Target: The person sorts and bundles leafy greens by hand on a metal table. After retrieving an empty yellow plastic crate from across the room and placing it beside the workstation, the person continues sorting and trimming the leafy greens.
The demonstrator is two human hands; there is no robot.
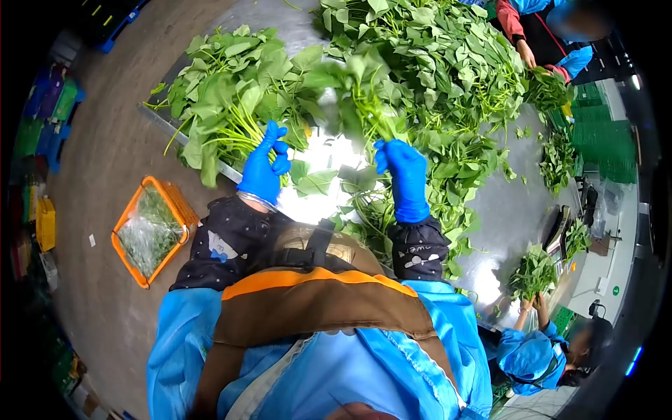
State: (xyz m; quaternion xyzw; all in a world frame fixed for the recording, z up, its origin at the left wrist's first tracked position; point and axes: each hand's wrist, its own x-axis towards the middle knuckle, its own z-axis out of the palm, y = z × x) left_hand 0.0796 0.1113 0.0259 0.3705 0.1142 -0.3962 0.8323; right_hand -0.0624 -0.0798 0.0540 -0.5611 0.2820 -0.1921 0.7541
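Note:
My left hand [262, 168], in a blue glove, has its fingers curled at the stem ends of a bunch of leafy greens [234, 126]. The pale stems run into the glove, and the leaves spread up and left over the table edge. In the other blue glove, my right hand [406, 175] is closed round the stems of a smaller bunch of greens [369, 101], blurred by motion and held upright. Between the hands, loose leaves [313, 180] lie on the bright metal table [500, 213].
A large heap of greens [434, 63] covers the table's far side. An orange basket [185, 210] with a plastic liner and greens stands on the floor at left. Two co-workers handle greens, one person's sleeve [509, 21] at top right, another's blue sleeve [525, 350] at lower right.

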